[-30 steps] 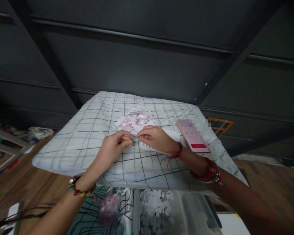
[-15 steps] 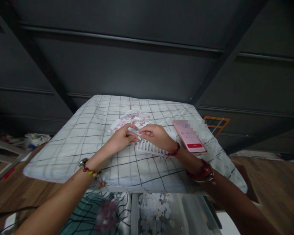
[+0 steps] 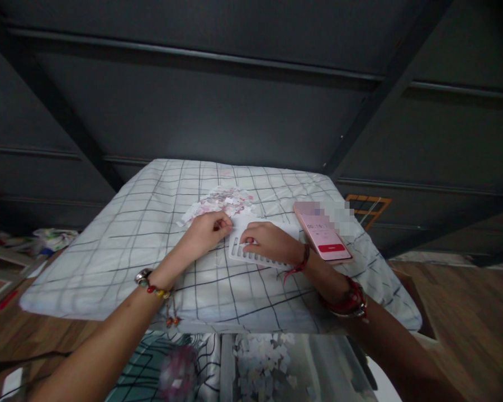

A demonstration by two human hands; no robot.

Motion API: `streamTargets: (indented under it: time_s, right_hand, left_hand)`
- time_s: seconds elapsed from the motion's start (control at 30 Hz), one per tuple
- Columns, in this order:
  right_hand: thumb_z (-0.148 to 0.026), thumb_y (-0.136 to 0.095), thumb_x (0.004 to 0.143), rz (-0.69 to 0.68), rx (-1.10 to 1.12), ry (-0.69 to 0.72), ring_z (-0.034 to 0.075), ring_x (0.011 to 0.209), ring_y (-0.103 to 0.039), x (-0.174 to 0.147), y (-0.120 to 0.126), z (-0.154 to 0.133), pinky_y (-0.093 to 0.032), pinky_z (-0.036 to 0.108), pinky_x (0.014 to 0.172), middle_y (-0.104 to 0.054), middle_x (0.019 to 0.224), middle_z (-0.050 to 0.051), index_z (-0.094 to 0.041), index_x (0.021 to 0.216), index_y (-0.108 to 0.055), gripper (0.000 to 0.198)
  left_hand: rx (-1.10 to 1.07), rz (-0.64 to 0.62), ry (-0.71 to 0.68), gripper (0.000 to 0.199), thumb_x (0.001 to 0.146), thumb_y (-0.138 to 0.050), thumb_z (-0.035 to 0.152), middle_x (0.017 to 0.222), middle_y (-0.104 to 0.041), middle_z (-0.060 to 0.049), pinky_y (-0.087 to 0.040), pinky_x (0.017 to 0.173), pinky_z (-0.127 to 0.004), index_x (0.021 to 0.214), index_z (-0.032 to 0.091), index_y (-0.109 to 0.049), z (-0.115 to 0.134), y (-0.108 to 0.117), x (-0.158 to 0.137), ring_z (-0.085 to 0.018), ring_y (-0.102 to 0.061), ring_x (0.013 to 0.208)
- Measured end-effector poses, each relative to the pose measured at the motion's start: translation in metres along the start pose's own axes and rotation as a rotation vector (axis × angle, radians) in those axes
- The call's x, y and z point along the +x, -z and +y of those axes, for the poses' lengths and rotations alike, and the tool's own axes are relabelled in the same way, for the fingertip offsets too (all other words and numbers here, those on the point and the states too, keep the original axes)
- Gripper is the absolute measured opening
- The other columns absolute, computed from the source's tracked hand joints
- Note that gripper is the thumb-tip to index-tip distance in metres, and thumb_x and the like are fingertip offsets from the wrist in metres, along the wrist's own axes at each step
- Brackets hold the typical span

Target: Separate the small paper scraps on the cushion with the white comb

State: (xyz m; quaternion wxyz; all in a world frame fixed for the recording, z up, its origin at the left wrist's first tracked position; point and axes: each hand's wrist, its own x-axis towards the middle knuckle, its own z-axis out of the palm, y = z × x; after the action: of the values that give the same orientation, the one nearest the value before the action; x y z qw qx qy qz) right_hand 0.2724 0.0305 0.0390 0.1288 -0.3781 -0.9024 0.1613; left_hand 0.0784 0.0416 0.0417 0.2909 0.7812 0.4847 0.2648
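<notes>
A white slotted tray (image 3: 235, 249) lies on the checked cloth, with a row of oval slots along its near side. My right hand (image 3: 270, 244) rests over this tray, fingers curled and the thumb close to the slots; whatever they may pinch is too small to make out. Just left of the tray is my left hand (image 3: 207, 231), its fingers drawn together near the tray's corner. Anything between those fingertips is hidden. Behind my left hand spreads a heap of small white and pinkish paper pieces (image 3: 230, 200).
A pink phone (image 3: 324, 231) showing a timer lies right of the tray. Below the near edge of the cloth-covered table (image 3: 151, 184) stands a clear bin (image 3: 318, 363) with white scraps (image 3: 262, 360). A dark panelled wall (image 3: 218, 106) rises behind.
My hands have moved apart, after being close together over the tray. The right hand is lower onto the slots; the left has drawn back to the left. The view has shifted slightly.
</notes>
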Motion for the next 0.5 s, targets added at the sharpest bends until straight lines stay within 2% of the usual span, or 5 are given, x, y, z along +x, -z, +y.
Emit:
streamTargets:
  time_s: [0.1, 0.27, 0.5]
  right_hand:
    - [-0.016, -0.046, 0.084, -0.005, -0.009, 0.005, 0.014, 0.077, -0.053, -0.0003, -0.0049, -0.0047, -0.038, 0.028, 0.073, -0.061, 0.081, 0.004, -0.016, 0.078, -0.064, 0.019]
    - [-0.015, -0.046, 0.083, 0.062, 0.032, -0.02, 0.012, 0.073, -0.051, 0.001, -0.0045, -0.0036, -0.038, 0.026, 0.069, -0.058, 0.077, 0.001, -0.017, 0.076, -0.06, 0.016]
    - [-0.017, -0.047, 0.086, 0.273, 0.094, -0.055, 0.012, 0.077, -0.053, 0.003, 0.0017, -0.0067, -0.037, 0.024, 0.069, -0.059, 0.079, 0.001, -0.018, 0.078, -0.059, 0.015]
  left_hand:
    - [-0.031, -0.035, -0.043, 0.017, 0.079, -0.05, 0.027, 0.073, -0.063, -0.002, -0.042, 0.063, -0.025, 0.074, 0.016, -0.061, -0.0015, -0.0012, 0.002, -0.013, -0.055, 0.067]
    - [-0.024, -0.056, -0.062, 0.018, 0.08, -0.05, 0.029, 0.073, -0.064, -0.001, -0.041, 0.064, -0.025, 0.073, 0.017, -0.062, -0.0012, -0.0008, -0.0036, -0.013, -0.055, 0.067]
    - [-0.332, -0.184, -0.013, 0.022, 0.078, -0.053, 0.037, 0.068, -0.062, 0.0, -0.045, 0.061, -0.024, 0.076, 0.017, -0.062, 0.0015, 0.0003, -0.0048, -0.011, -0.054, 0.061]
